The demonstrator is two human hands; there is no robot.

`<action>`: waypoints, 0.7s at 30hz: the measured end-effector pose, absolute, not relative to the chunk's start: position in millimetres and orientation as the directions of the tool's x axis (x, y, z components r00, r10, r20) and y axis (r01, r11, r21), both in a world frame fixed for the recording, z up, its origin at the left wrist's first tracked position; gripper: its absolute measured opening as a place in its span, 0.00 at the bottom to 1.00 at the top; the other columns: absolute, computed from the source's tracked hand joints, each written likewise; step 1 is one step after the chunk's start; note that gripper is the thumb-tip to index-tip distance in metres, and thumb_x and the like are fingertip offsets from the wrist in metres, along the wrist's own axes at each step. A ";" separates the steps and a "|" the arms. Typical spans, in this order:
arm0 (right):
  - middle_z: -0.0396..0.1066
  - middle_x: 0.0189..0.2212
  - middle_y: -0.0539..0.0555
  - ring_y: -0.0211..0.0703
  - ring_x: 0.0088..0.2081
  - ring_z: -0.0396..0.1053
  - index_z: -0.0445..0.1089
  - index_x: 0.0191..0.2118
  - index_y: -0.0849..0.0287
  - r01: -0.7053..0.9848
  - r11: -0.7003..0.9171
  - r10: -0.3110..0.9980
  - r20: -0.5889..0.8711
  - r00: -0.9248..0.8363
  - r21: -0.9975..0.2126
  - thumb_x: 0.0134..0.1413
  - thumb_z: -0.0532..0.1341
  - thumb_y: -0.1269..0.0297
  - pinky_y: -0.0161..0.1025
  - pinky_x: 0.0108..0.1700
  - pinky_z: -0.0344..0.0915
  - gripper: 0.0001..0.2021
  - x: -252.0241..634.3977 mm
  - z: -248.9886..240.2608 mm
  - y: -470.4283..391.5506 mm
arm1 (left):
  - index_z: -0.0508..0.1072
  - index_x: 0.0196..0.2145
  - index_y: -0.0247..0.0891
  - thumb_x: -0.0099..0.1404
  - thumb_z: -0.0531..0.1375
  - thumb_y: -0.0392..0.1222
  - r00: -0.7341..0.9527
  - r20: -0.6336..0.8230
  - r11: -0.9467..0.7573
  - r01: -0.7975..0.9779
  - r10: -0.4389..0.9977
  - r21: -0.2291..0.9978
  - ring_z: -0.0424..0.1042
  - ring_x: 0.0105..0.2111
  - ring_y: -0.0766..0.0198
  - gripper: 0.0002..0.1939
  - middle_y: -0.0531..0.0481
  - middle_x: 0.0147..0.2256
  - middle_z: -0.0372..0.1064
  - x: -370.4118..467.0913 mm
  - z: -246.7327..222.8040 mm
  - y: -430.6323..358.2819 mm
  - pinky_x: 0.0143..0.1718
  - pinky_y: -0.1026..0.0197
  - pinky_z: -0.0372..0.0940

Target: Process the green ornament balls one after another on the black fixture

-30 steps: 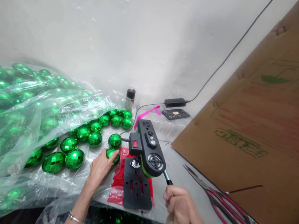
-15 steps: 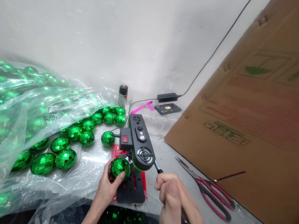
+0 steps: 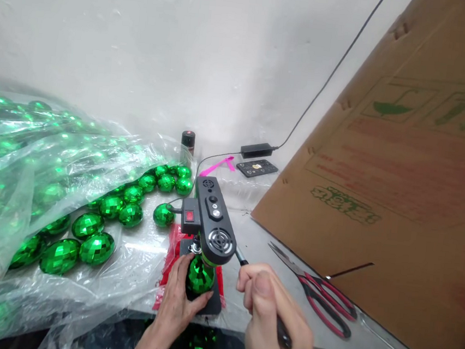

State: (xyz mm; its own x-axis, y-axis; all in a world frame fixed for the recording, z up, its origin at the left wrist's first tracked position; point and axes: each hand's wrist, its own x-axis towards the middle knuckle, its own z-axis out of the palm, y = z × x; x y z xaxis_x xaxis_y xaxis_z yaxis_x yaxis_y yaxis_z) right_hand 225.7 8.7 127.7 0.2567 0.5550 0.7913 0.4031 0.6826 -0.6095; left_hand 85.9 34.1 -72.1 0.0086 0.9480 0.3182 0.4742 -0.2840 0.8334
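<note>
My left hand [image 3: 175, 300] holds a shiny green faceted ball [image 3: 200, 275] between thumb and fingers. The ball sits beneath the round front end of a black device [image 3: 216, 217], over its dark base plate [image 3: 214, 305]. My right hand [image 3: 274, 315] is wrapped round the black grip of a lever [image 3: 283, 333] that joins the device's right side by a metal rod. A red switch [image 3: 189, 216] shows on a small box at the device's left. Beside that box lies another green ball [image 3: 164, 215].
Many green balls [image 3: 60, 256] lie at the left, partly under clear plastic film [image 3: 15, 208]. Red-handled scissors [image 3: 326, 307] rest right of my right hand. A cardboard box [image 3: 380, 172] leans at the right. Behind are a power adapter [image 3: 256, 150], a dark flat case [image 3: 256, 168] and a small canister [image 3: 188, 141].
My left hand has moved right with the green ball, bringing it under the front end of the device. My right hand keeps its hold on the lever. The view has shifted slightly.
</note>
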 end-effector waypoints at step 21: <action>0.62 0.24 0.46 0.36 0.27 0.67 0.62 0.30 0.56 0.365 0.734 0.482 0.818 0.314 -0.573 0.75 0.53 0.76 0.36 0.29 0.61 0.18 226.3 70.2 6.5 | 0.71 0.65 0.36 0.54 0.73 0.43 0.101 0.350 -0.352 0.494 0.931 0.795 0.80 0.56 0.35 0.41 0.32 0.58 0.79 87.9 -75.2 43.6 0.58 0.30 0.77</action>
